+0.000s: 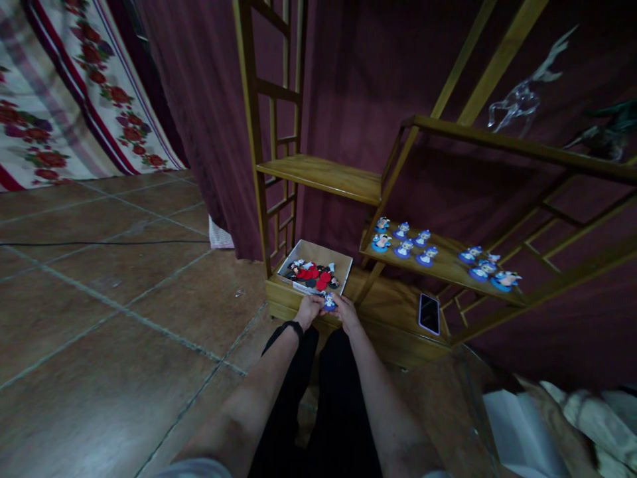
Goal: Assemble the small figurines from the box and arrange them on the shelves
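Observation:
Both hands meet low in front of a wooden shelf unit. My left hand (308,308) and my right hand (344,309) are closed together on one small blue-and-white figurine (329,303). Just beyond them a shallow cardboard box (340,257) sits on the bottom shelf, holding red-and-black figurines (314,273). A black band circles my left wrist.
Several blue figurines (404,240) stand in rows on a middle shelf (442,269), more (488,269) toward its right end. A dark phone (428,313) lies on the bottom shelf. Maroon curtains hang behind; tiled floor spreads left. A clear glass deer (523,93) stands on the top shelf.

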Demonstrator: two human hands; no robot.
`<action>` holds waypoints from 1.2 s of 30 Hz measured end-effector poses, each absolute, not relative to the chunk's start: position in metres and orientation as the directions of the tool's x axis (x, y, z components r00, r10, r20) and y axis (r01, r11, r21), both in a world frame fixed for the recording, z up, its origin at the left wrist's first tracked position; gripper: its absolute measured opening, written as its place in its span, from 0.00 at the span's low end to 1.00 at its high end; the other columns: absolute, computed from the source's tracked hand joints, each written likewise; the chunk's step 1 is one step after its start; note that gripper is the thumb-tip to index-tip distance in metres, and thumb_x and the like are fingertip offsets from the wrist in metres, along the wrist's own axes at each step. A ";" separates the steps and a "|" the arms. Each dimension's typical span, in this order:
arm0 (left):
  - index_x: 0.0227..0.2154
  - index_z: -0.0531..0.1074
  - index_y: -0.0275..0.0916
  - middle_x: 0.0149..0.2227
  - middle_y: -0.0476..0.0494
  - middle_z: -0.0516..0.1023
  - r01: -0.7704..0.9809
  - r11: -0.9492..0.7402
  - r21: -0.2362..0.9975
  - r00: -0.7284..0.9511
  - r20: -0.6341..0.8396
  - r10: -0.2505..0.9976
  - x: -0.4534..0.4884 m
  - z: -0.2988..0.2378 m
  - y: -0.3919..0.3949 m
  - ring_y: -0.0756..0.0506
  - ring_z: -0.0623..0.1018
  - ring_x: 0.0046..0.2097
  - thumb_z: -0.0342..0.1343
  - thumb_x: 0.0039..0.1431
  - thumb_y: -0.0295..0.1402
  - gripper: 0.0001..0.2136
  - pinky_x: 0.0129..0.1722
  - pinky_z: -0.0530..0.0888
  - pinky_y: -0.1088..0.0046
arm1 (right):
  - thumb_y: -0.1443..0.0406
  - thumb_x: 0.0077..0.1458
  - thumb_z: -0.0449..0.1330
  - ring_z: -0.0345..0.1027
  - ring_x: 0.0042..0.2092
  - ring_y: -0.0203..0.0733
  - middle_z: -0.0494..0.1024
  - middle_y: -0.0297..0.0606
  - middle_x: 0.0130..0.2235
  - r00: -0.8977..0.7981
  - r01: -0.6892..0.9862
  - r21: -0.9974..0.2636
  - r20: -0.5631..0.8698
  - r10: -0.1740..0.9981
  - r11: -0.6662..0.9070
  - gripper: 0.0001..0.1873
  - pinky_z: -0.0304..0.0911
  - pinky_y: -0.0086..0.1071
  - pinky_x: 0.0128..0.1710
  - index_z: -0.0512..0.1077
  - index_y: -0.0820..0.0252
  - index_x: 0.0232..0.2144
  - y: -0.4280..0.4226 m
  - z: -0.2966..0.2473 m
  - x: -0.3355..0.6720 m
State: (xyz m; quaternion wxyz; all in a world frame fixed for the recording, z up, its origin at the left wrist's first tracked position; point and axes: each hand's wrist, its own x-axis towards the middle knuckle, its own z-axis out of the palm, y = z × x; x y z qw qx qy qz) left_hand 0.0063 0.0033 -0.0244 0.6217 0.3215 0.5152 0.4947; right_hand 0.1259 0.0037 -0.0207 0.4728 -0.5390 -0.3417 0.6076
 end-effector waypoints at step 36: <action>0.28 0.73 0.32 0.22 0.47 0.75 -0.340 0.271 0.900 0.020 -0.281 0.959 0.005 -0.023 0.001 0.53 0.73 0.24 0.64 0.40 0.26 0.09 0.25 0.70 0.79 | 0.63 0.35 0.64 0.70 0.26 0.35 0.77 0.33 0.24 0.047 -0.361 -0.894 -0.302 0.952 -0.266 0.12 0.65 0.30 0.32 0.71 0.61 0.27 0.000 -0.016 0.125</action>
